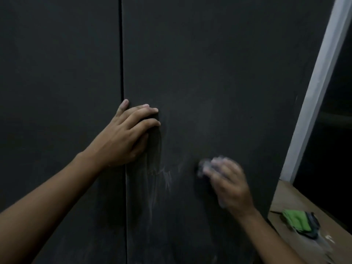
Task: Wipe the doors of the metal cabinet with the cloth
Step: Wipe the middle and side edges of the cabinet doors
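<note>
Two dark metal cabinet doors fill the view, the left door point(57, 92) and the right door point(219, 73), split by a thin vertical gap. My left hand point(127, 134) lies flat across that gap at mid height, fingers spread onto the right door. Lower right, my right hand point(228, 183) is blurred and presses a small pale cloth point(204, 166) against the right door; only a crumpled bit of cloth shows past the fingers. Pale smears point(163, 178) streak the door between the hands.
A white frame post point(320, 82) runs along the right door's edge. Beyond it is a wooden surface point(289, 199) with a green and grey cloth point(299, 221) lying on it. The space behind the post is dark.
</note>
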Demonstrator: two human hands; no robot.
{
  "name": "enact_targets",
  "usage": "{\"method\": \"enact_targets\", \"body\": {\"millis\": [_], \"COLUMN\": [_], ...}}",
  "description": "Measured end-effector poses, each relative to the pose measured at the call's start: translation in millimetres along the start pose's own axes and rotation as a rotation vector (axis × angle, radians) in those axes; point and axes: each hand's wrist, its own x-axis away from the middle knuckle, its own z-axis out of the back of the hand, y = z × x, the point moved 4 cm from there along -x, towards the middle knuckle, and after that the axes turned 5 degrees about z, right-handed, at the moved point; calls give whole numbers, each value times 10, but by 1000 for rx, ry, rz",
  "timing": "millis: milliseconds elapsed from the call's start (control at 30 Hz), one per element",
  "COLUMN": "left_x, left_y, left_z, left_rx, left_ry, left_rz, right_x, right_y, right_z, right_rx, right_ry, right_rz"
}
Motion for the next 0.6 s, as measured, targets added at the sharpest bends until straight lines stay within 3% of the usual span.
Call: {"method": "enact_targets", "body": {"millis": [133,200,333,500,600], "left_x": [7,11,13,21,32], "left_y": [-26,-32,-125,-269,-379], "left_z": [-5,-8,62,185,255], "left_rx": [102,132,187,110,34], "left_ry": [18,3,-29,37,67], "left_rz": [13,13,40,36,39], "right_x": [-733,-1077,-1319,-873,-777], "right_y": [213,133,-281,-631,-554], "right_z": [116,66,-206,-451,-378], "right_rx": [-23,-47,0,52,120], "right_ry": [412,475,217,-122,-209], "right_rz": [-570,-616,-241,294,449]}}
